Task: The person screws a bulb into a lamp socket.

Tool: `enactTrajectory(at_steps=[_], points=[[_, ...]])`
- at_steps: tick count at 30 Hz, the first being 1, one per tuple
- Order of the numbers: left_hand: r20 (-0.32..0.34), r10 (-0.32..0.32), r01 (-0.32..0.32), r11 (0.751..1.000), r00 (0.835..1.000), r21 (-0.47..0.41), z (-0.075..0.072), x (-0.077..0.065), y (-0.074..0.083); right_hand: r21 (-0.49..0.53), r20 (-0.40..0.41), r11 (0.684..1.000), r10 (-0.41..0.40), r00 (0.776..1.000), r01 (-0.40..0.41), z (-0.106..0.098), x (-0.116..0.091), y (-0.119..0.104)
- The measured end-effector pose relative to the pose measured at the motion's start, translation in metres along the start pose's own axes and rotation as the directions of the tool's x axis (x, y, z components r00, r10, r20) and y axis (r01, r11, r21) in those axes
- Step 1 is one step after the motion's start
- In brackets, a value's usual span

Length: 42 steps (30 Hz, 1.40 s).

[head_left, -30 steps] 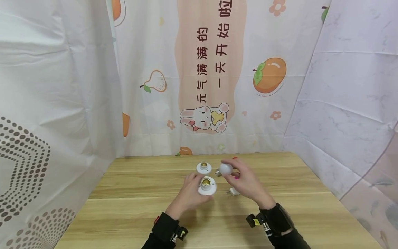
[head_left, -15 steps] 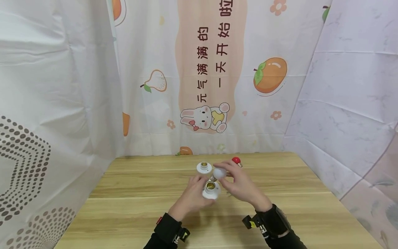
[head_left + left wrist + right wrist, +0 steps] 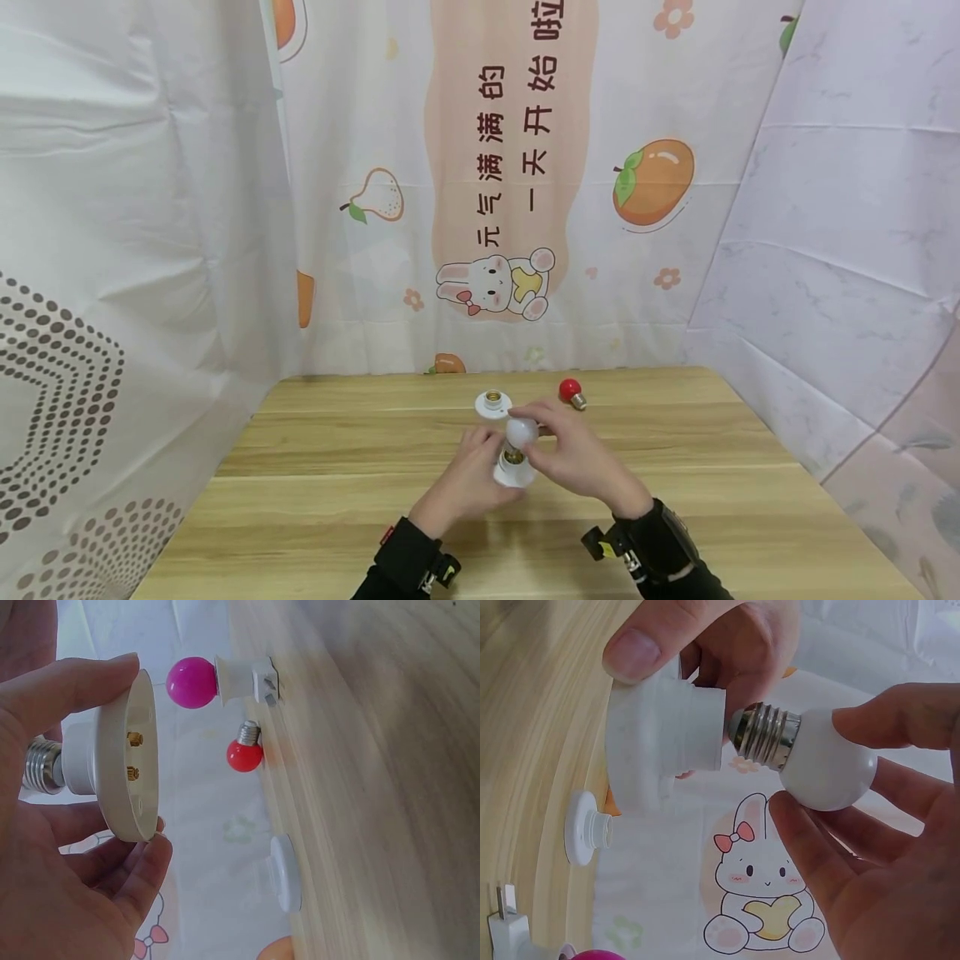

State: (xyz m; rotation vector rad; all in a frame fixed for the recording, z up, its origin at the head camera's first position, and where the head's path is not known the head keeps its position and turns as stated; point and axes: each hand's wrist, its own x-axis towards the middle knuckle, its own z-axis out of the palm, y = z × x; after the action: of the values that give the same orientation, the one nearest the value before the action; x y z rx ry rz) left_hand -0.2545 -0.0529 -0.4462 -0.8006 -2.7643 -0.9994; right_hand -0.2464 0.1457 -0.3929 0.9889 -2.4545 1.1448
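Note:
In the head view my left hand [image 3: 467, 477] grips a round white lamp socket [image 3: 513, 478] by its base, mouth facing up. Thumb and fingers press the base's rim in the left wrist view, where two brass screws show on its underside. My right hand [image 3: 583, 457] pinches a white light bulb [image 3: 831, 769] by its globe. The bulb's metal screw end points at the socket's mouth. A narrow gap or light contact lies between the two in the right wrist view; I cannot tell which.
Behind my hands on the wooden table [image 3: 337, 467] stand a second white socket [image 3: 492, 407] and a red bulb [image 3: 570, 389]. A magenta bulb [image 3: 191, 682] in a white plug-in holder [image 3: 238, 679] is hidden in the head view. Printed curtains [image 3: 375, 283] rise behind.
My right hand has brought the white bulb left and down, tipping it upright over the socket. The left hand has shifted slightly right with the socket. The red bulb has come into full view.

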Motion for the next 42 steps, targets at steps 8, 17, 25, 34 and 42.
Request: enactTrajectory(at_steps=[8, 17, 25, 34, 42], points=[[0.011, 0.010, -0.010, 1.000, 1.000, 0.003, 0.001, -0.001, 0.000, -0.074, 0.062, 0.997, 0.017, 0.998, -0.012, 0.006, -0.004, 0.001], [0.023, 0.018, -0.019, 1.000, 1.000, 0.002, -0.001, -0.004, 0.001, -0.089, 0.080, 0.995, 0.044, 0.996, -0.037, 0.010, -0.006, -0.001], [0.020, 0.011, -0.011, 1.000, 1.000, -0.019, 0.001, -0.004, 0.000, -0.130, 0.070, 0.991, 0.013, 0.997, -0.004, 0.012, -0.007, -0.001], [-0.006, 0.004, -0.004, 0.999, 1.000, -0.045, 0.002, -0.005, -0.001, -0.106, 0.014, 0.994, 0.030, 0.999, -0.028, 0.014, -0.007, 0.002], [-0.025, 0.016, -0.018, 0.997, 1.000, -0.075, -0.002, -0.005, -0.002, -0.007, -0.029, 0.994, 0.109, 0.994, -0.109, 0.011, -0.006, 0.002]])
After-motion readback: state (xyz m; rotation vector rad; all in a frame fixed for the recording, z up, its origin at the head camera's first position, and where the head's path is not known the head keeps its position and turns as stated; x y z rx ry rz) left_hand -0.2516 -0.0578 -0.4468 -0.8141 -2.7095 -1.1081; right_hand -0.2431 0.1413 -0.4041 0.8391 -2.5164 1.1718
